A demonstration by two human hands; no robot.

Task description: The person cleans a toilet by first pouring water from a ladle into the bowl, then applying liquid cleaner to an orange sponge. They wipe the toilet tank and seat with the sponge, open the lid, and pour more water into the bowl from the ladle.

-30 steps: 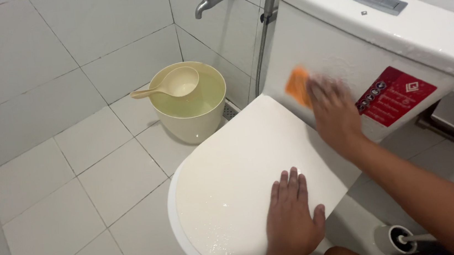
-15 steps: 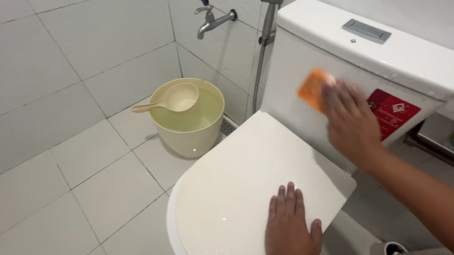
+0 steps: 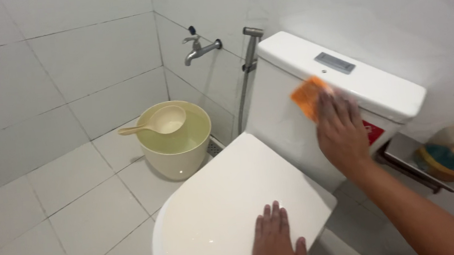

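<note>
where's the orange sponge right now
In the head view the orange sponge is right of centre, pressed by the right hand against the upper front of the white toilet tank, just under its lid and above the closed seat cover.

A cream bucket (image 3: 176, 149) stands on the white tiled floor (image 3: 52, 216). A matching dipper (image 3: 155, 122) rests across the bucket's rim. Above the bucket, a metal tap (image 3: 198, 48) juts from the wall; a spray hose (image 3: 246, 70) hangs right of it.
</note>
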